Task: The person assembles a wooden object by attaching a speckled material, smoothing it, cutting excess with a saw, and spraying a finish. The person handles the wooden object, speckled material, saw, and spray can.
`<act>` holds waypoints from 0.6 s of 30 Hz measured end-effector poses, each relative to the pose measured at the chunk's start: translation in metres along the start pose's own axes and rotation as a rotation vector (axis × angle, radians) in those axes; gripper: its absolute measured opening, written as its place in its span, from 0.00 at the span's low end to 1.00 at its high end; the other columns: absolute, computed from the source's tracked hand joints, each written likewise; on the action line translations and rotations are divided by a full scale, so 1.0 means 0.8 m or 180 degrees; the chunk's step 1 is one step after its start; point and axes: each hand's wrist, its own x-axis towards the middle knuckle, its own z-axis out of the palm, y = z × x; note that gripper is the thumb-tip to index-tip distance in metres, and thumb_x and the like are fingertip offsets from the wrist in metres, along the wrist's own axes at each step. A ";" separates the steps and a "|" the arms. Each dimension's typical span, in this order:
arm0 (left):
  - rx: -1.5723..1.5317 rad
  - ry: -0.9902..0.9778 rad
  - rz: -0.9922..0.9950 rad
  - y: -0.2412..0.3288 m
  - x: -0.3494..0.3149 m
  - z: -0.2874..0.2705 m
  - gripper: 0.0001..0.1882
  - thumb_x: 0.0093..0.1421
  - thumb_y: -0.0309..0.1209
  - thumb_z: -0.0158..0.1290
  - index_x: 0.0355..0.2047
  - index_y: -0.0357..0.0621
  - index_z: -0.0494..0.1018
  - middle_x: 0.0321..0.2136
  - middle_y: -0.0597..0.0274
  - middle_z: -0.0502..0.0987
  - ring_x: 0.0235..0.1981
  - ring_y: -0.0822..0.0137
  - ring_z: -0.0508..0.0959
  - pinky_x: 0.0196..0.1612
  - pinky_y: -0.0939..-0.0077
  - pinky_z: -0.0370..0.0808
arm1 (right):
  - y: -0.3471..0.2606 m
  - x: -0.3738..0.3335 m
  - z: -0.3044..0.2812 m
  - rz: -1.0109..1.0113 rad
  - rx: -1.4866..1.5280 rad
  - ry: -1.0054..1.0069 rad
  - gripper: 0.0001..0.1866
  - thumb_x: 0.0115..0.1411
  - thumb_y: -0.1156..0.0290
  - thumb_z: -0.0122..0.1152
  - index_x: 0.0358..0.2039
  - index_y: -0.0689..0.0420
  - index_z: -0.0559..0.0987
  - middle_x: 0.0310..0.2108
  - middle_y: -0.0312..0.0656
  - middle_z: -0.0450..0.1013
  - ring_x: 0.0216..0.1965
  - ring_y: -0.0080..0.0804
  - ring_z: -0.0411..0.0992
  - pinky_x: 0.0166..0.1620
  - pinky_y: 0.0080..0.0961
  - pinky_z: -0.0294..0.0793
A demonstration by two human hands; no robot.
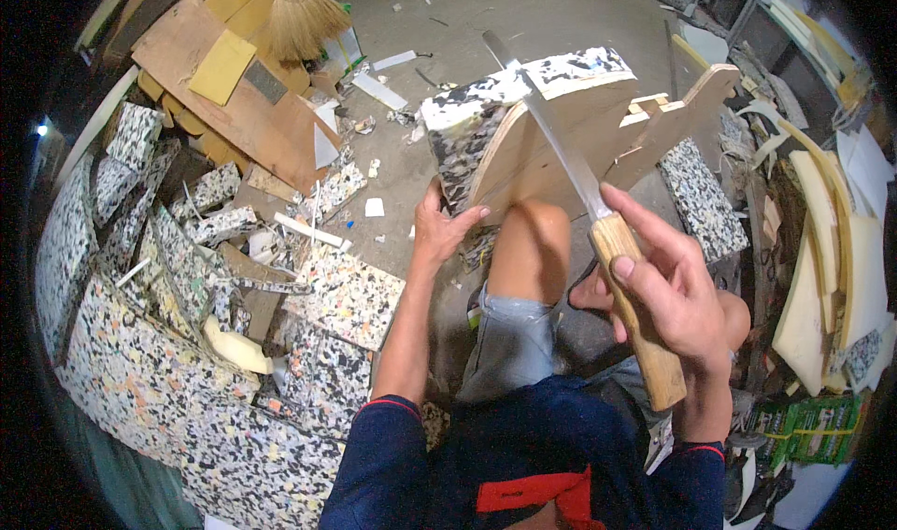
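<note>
While the right hand (668,292) curls around the wooden-handled knife (590,197) and the half-open left hand (443,229) clasps the foam-backed plywood panel (598,124), upper centre, a slipping blade (557,142) could gash the knee (533,229).

Clock centred mid-view; twelve farthest from the wearer.

- One o'clock: plywood board (565,142), on the near side of foam block (448,147).
- Knife (561,147): blade passing over the block's upper edge; handle in right hand (668,292), at three.
- Left hand (444,231): at the block's lower left, near centre.
- Eleven: broom (304,24); scraps (378,91) on floor (420,16).
- Ten: large panel (290,138), thin sheet (222,68) on it.
- Eight to nine: foam heap (140,343).
- Three: foam slab (705,198), left of curved sheets (822,259).
- Four: packets (813,427).
</note>
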 end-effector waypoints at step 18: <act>-0.0045 -0.0038 0.0065 0.012 -0.001 -0.002 0.36 0.47 0.36 0.72 0.54 0.36 0.71 0.45 0.50 0.82 0.46 0.60 0.82 0.52 0.65 0.76 | 0.006 0.041 0.004 -0.0438 -0.0786 -0.0015 0.33 0.62 0.76 0.52 0.69 0.64 0.62 0.34 0.47 0.76 0.27 0.28 0.72 0.29 0.21 0.70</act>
